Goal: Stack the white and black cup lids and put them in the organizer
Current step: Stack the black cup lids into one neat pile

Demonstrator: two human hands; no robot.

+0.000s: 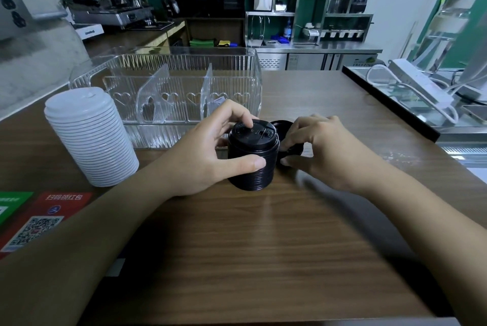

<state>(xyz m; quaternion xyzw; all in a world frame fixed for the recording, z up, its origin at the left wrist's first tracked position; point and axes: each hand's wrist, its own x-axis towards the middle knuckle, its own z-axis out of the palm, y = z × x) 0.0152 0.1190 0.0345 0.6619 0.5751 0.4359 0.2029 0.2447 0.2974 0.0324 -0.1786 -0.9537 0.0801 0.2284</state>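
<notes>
Your left hand [210, 146] grips the black lid stack [252, 157] at mid-tabletop [263, 246], thumb on its near side, fingers over the top; your right hand [324, 151] pinches loose black lids [286, 138] just right of it. You look mid-stacking: next, seat those squarely on top. Far behind stands the empty clear organizer [168, 96]; the white lid stack [91, 136] waits left, untouched.
</notes>
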